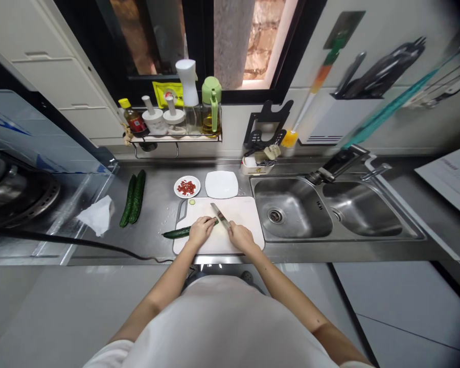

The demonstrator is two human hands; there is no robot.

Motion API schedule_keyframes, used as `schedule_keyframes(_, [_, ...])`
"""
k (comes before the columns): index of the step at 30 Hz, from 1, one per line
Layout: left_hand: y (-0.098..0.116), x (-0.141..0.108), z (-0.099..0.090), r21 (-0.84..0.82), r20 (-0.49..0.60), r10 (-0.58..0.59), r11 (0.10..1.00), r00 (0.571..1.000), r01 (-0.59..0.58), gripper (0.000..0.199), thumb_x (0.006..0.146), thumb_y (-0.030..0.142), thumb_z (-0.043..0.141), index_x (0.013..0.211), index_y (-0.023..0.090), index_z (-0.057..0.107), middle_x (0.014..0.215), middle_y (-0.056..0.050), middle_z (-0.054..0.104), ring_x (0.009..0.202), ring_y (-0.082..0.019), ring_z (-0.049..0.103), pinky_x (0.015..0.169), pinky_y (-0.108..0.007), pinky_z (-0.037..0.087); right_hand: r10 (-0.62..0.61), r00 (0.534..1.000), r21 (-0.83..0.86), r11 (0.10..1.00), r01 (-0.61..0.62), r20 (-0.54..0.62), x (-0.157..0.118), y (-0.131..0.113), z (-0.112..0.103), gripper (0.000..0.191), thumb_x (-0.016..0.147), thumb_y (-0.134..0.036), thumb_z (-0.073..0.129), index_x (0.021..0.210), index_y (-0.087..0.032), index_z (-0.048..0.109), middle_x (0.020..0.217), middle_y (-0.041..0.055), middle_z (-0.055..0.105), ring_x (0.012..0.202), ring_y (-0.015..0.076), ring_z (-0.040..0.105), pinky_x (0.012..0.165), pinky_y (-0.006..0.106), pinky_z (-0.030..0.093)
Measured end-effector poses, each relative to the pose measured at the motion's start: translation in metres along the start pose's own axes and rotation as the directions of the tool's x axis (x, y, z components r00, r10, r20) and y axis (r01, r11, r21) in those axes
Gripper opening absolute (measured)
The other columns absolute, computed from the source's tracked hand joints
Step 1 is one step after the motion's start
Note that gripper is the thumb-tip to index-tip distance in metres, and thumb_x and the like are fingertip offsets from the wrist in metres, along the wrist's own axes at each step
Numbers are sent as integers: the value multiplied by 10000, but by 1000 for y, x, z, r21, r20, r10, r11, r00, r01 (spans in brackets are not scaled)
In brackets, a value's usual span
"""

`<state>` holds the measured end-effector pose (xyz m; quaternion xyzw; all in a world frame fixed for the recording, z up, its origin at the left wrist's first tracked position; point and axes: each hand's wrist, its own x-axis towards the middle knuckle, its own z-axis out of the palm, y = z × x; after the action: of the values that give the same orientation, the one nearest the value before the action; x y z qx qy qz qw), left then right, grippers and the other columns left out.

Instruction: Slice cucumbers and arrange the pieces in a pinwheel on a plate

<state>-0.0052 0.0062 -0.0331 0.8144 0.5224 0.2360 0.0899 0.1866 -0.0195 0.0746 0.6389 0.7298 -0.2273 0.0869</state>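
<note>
My left hand [201,231] presses a dark green cucumber [177,233] onto the white cutting board [249,214], its fingers closed round the right part. My right hand [240,237] grips a knife [220,214], whose blade points up and left beside the cucumber's right end. A small pale cucumber slice [192,202] lies near the board's upper left corner. Behind the board are a small white plate of chopped red pieces [186,187] and a bare white square plate [221,184].
Two whole cucumbers [137,197] and a crumpled white cloth [96,214] lie to the left, near the stove [19,194]. A double sink [293,204] is at the right. Bottles stand on a wall rack [176,138]. A black cable [111,245] crosses the counter's front left.
</note>
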Motion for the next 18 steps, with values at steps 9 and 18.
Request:
schedule_keyframes(9, [3, 0, -3, 13, 13, -2, 1000, 1000, 2, 277, 929, 272, 509, 1158, 278, 664, 1045, -44, 645, 945, -156, 559, 842, -276, 471, -17, 1000, -5, 1000, 17, 5, 3, -3, 1, 286, 978, -260, 305, 1183, -177, 486, 1034, 136, 681, 969, 241, 642, 761, 308, 412])
schedule_keyframes(18, [4, 0, -3, 13, 23, -23, 1000, 999, 22, 277, 924, 260, 511, 1149, 282, 670, 1044, -47, 643, 946, -161, 557, 832, -278, 475, -19, 999, 5, 1000, 19, 36, 4, -4, 0, 282, 980, -254, 317, 1188, -168, 486, 1037, 136, 677, 981, 229, 637, 761, 291, 407])
